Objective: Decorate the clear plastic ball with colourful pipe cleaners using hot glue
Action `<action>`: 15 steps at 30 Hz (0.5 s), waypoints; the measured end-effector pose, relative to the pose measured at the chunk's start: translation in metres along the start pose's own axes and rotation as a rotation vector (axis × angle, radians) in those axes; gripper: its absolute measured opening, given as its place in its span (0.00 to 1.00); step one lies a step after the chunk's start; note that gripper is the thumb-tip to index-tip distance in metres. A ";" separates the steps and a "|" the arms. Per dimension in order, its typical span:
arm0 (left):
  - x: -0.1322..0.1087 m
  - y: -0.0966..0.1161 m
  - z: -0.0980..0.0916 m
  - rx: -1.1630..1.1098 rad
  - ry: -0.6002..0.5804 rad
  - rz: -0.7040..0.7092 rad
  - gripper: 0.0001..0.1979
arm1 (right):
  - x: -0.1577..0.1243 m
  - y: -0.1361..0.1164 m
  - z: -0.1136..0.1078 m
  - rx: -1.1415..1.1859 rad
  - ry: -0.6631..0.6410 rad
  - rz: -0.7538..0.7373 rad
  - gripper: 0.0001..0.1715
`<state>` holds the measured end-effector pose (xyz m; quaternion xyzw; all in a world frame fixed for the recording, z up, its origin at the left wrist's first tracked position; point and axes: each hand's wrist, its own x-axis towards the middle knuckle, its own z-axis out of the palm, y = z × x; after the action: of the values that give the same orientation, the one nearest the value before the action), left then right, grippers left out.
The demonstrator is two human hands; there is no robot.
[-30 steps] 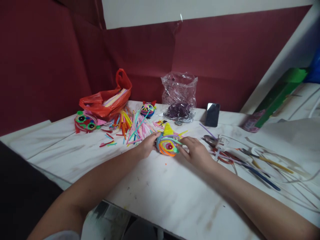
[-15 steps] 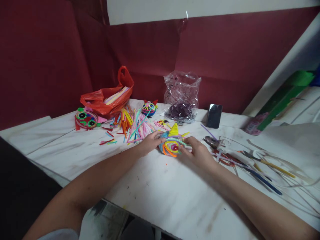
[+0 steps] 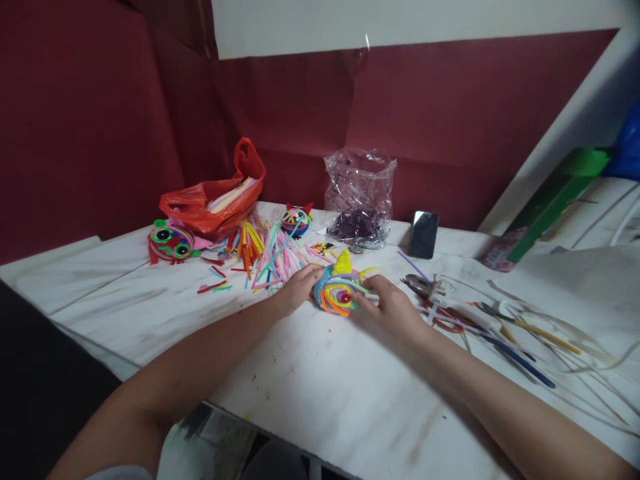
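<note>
A colourful pipe-cleaner figure (image 3: 336, 293) sits low over the table between my hands. Blue coils cover its left side, a red eye ringed in pink and yellow faces me, and a yellow cone rises on top. My left hand (image 3: 301, 287) grips it from the left, the fingertips partly hidden behind the blue coils. On the opposite side, my right hand (image 3: 387, 303) has its thumb and fingers closed on the figure's right edge, where pale green and white strands show. A small orange scrap (image 3: 329, 331) lies in front.
Loose pipe cleaners (image 3: 280, 257) spread behind my left hand, near a red plastic bag (image 3: 220, 200) and two finished figures (image 3: 173, 243). Further back stand a clear bag (image 3: 359, 200) and a phone (image 3: 424, 235). Pliers (image 3: 525, 325), cables and a power strip clutter the right.
The camera view has shifted slightly. Both hands keep their hold on the pipe-cleaner figure, which has turned a little, showing more of its blue coils.
</note>
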<state>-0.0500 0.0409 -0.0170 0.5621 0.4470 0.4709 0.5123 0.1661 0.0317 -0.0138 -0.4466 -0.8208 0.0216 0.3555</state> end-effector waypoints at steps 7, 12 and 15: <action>-0.007 0.009 0.004 0.015 0.039 -0.025 0.28 | -0.003 -0.010 -0.001 -0.001 -0.034 -0.182 0.07; -0.006 0.009 0.000 0.005 0.022 -0.013 0.30 | -0.004 -0.014 -0.002 -0.011 -0.062 -0.213 0.07; -0.004 0.007 0.000 -0.020 0.005 -0.039 0.32 | -0.002 -0.015 -0.002 -0.016 -0.068 -0.203 0.06</action>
<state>-0.0508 0.0366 -0.0102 0.5469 0.4545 0.4669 0.5257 0.1575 0.0205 -0.0082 -0.3629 -0.8735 -0.0059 0.3245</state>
